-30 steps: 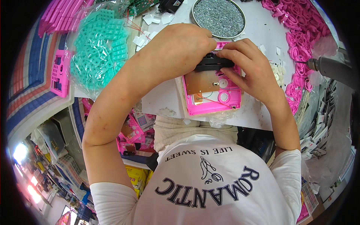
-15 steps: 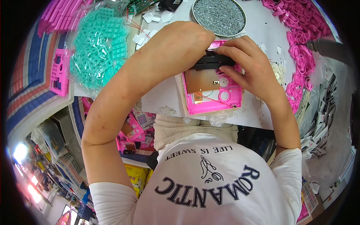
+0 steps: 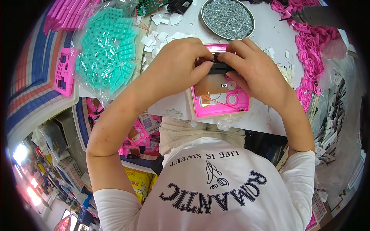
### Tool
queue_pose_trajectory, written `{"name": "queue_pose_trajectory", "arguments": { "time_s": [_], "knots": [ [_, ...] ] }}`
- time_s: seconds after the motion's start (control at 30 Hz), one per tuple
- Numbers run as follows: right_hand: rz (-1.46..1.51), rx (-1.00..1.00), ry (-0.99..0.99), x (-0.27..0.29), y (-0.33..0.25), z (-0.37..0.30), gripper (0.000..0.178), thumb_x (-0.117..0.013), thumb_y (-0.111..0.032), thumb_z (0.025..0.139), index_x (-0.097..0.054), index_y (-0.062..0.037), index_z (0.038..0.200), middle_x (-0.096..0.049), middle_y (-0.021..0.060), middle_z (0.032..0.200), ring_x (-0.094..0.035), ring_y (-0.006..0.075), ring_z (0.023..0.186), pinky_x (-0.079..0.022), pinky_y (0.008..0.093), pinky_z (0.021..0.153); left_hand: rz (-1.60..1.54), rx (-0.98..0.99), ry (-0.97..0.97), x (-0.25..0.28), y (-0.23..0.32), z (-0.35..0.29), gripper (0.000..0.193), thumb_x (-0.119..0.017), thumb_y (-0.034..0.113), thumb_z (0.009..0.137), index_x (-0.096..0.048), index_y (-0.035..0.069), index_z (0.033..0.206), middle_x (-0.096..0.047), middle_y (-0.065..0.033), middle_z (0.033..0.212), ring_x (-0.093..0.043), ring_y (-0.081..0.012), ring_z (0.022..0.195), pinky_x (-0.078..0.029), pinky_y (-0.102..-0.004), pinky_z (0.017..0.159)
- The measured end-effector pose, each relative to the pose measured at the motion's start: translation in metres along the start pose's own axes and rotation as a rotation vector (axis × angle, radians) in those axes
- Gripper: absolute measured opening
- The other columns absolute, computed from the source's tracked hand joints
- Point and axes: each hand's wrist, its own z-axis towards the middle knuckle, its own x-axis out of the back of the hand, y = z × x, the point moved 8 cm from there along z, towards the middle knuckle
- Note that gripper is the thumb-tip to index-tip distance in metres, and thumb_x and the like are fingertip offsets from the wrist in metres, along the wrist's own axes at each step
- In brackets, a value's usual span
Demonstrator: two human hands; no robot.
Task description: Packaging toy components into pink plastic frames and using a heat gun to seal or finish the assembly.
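Observation:
A pink plastic casing [image 3: 222, 112] lies on the worktable in front of me, with a brown circuit board [image 3: 210, 85] and thin red wires inside. Across its far part sits a black oblong part [image 3: 222, 68], whose exact kind I cannot make out. My left hand [image 3: 186, 61] pinches the left end of this black part, thumb on the near side. From the right, my right hand [image 3: 254, 69] has its fingers bent over the other end. The fingertips of both hands nearly meet and partly hide the part.
A round tin of small screws [image 3: 227, 19] stands beyond the casing. Turquoise keypads in a clear bag [image 3: 106, 54] lie left, near stacked pink shells [image 3: 69, 13]. White paper pieces [image 3: 165, 36] are scattered between. Pink ring-like parts [image 3: 310, 57] and a dark powered screwdriver [image 3: 314, 16] are at right.
My left hand has come back and lower from over the casing's far edge to the black part's left end. The powered screwdriver at right has shifted farther away.

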Motion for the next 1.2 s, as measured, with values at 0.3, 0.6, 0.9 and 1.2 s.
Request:
{"name": "queue_pose_trajectory", "arguments": {
  "time_s": [0.3, 0.6, 0.9, 1.2],
  "knots": [
    [-0.150, -0.028, 0.014, 0.000, -0.015, 0.001, 0.039, -0.076, -0.006, 0.071, -0.064, -0.0044, 0.109, -0.058, 0.0081, 0.106, -0.058, 0.0281, 0.103, -0.057, 0.0353, 0.084, -0.129, 0.342, -0.152, -0.012, -0.033, 0.023, 0.021, -0.073, 0.017, 0.086, -0.072, -0.002, 0.093, -0.069, -0.0074, 0.072, -0.060, -0.0118, 0.061, -0.049, -0.0296, 0.058],
    [-0.016, -0.007, 0.051, -0.001, 0.003, 0.001, 0.049, -0.076, -0.004, 0.073, -0.061, -0.0039, 0.120, -0.059, 0.0107, 0.109, -0.057, 0.0312, 0.102, -0.053, 0.0399, 0.088, 0.093, 0.209, -0.316, -0.020, -0.036, 0.045, 0.021, -0.072, 0.017, 0.085, -0.074, -0.001, 0.096, -0.070, -0.0077, 0.073, -0.063, -0.0129, 0.063, -0.051, -0.0301, 0.059],
    [0.107, -0.029, 0.159, 0.009, 0.001, -0.012, 0.051, -0.076, -0.001, 0.076, -0.060, -0.0039, 0.124, -0.063, 0.0144, 0.116, -0.059, 0.0366, 0.107, -0.051, 0.0435, 0.092, 0.604, -0.071, 0.007, -0.048, -0.067, 0.127, 0.020, -0.063, 0.022, 0.085, -0.074, 0.004, 0.084, -0.073, -0.0180, 0.092, -0.071, -0.0376, 0.087, -0.054, -0.0536, 0.079],
    [0.267, -0.185, 1.402, 0.193, 0.096, -0.130, 0.040, -0.063, -0.029, 0.100, -0.052, -0.0035, 0.129, -0.064, 0.0109, 0.105, -0.066, 0.0179, 0.085, -0.057, 0.0351, 0.072, 0.656, -0.043, -0.076, -0.037, -0.062, 0.137, 0.026, -0.062, 0.029, 0.089, -0.072, 0.007, 0.083, -0.072, -0.0157, 0.089, -0.070, -0.0351, 0.085, -0.049, -0.0529, 0.085]
  ]
}}
